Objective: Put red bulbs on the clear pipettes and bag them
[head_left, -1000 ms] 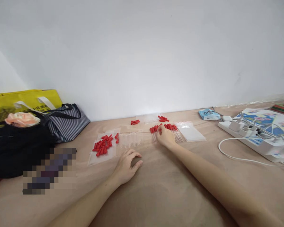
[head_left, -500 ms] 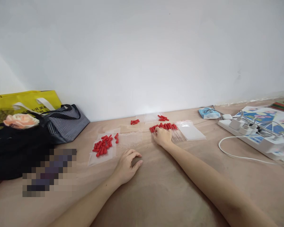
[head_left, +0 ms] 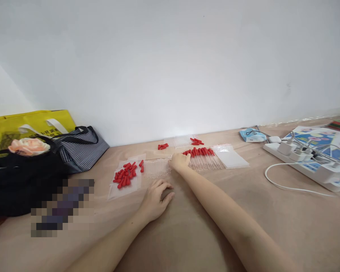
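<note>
Head view. The surface is a broad tan table, bare-topped and matte, butted against a plain white wall that fills the upper half of the frame.

Left hand rests on the table near its middle, fingers curled under in a loose, empty grip. Right hand is stretched forward, resting at the left end of the row of red-capped droppers; its grip looks lightly curled on the table, and whether it pinches a dropper cannot be told. The droppers lie side by side, too many and too small to count exactly.

Just left of the right hand lies one row of clear tubes without caps. Further left, one heap of loose red caps sits on a clear bag. Two small clusters of red caps lie near the wall, with a further patch of clear tubes between them. One stack of clear bags touches the droppers' right side.

At the left edge: one yellow bag, one striped bag, one black bag. At the right: one blue face mask, one white power strip with several plugs
</note>
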Demonstrator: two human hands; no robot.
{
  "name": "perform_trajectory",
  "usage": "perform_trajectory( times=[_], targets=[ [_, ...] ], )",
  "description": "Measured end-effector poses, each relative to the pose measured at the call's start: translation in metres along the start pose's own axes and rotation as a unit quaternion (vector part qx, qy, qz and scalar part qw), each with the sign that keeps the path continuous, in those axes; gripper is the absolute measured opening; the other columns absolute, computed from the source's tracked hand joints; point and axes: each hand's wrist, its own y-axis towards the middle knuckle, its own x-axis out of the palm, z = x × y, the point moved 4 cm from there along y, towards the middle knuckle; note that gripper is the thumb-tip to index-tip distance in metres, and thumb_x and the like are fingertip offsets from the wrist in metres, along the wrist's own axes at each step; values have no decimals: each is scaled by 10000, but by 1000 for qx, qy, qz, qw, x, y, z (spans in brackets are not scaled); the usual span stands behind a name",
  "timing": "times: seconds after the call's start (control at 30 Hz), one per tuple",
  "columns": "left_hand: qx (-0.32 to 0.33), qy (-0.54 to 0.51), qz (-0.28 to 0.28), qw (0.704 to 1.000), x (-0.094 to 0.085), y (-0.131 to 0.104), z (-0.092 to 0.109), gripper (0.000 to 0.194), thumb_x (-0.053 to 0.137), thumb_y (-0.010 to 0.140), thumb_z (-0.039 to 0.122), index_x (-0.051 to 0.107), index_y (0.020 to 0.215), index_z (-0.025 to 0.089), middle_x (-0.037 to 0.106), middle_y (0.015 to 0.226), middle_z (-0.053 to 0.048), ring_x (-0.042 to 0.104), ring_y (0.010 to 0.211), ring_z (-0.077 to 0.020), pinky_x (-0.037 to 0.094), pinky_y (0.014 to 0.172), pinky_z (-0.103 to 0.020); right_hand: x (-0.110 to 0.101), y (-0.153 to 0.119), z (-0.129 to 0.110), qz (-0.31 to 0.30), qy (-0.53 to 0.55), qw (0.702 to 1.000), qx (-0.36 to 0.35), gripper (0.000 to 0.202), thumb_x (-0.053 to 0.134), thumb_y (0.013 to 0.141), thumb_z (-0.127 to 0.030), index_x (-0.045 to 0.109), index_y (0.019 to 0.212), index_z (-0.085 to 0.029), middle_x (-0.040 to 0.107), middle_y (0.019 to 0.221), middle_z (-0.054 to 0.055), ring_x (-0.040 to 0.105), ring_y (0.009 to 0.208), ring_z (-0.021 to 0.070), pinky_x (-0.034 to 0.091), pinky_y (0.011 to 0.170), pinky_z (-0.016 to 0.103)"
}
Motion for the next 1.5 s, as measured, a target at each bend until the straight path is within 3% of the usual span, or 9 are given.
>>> perform_trajectory(
  times=[0.27, 0.5, 0.67, 0.77, 0.87, 0.97, 1.1, 1.23, 1.5],
  targets=[
    [7, -5, 4, 1000, 0, 0, 0, 97, 507, 765, 211, 571, 835, 188, 561, 873, -38, 505, 866, -195, 398, 765, -327, 2, 5, 1, -43, -2, 999, 3, 249, 463, 747, -281, 631, 886, -161, 636, 906, 147, 578, 873, 253, 267, 809, 415],
    [-37, 11, 56, 998, -5, -2, -4, 95, 503, 762, 245, 563, 808, 188, 570, 818, -29, 519, 816, -191, 404, 717, -311, -13, -7, 8, -17, 0, 1000, -26, 264, 425, 763, -310, 625, 829, -152, 643, 890, 130, 584, 821, 237, 296, 772, 380],
    [-78, 128, 125, 981, -26, 3, -25, 130, 501, 759, 283, 563, 702, 184, 580, 769, -30, 515, 805, -205, 370, 723, -325, -27, -45, 44, 45, -21, 995, -90, 257, 365, 808, -273, 558, 876, -117, 618, 934, 141, 547, 874, 248, 268, 760, 363],
    [-140, 247, 157, 946, -48, 8, -44, 146, 499, 752, 315, 585, 723, 200, 592, 839, -39, 498, 854, -241, 335, 737, -361, -29, -72, 76, 111, -49, 974, -190, 202, 326, 838, -220, 500, 812, -121, 621, 780, 108, 557, 754, 213, 258, 720, 336],
    [-195, 319, 151, 915, -63, 16, -61, 172, 499, 741, 344, 605, 764, 210, 590, 897, -60, 473, 915, -273, 316, 747, -381, -25, -92, 105, 142, -16, 952, -271, 172, 302, 859, -199, 441, 767, -154, 602, 732, 56, 540, 690, 173, 258, 683, 298],
    [-225, 345, 120, 903, -65, 23, -74, 240, 484, 738, 405, 611, 779, 206, 585, 916, -81, 463, 927, -289, 311, 742, -393, -23, -102, 122, 179, 31, 932, -312, 165, 308, 865, -199, 421, 749, -170, 589, 727, 34, 524, 675, 154, 265, 696, 291],
    [-237, 361, 106, 896, -61, 29, -81, 279, 459, 741, 426, 610, 740, 192, 589, 886, -91, 464, 916, -292, 306, 750, -397, -20, -106, 125, 208, 73, 919, -328, 139, 331, 856, -171, 464, 894, -162, 607, 824, 53, 531, 740, 158, 278, 739, 307],
    [-237, 374, 113, 890, -60, 30, -83, 260, 455, 740, 389, 614, 720, 184, 594, 880, -98, 461, 923, -293, 304, 756, -399, -19, -107, 121, 204, 72, 918, -332, 263, 346, 842, -150, 456, 1081, -160, 609, 897, 74, 535, 814, 167, 290, 751, 313],
    [-212, 363, 152, 895, -66, 26, -75, 236, 457, 743, 326, 624, 688, 169, 587, 872, -118, 472, 897, -308, 334, 727, -414, -22, -107, 121, 160, 81, 928, -326, 238, 324, 841, -144, 524, 965, -176, 600, 853, 70, 524, 806, 169, 284, 768, 329]
  ],
)
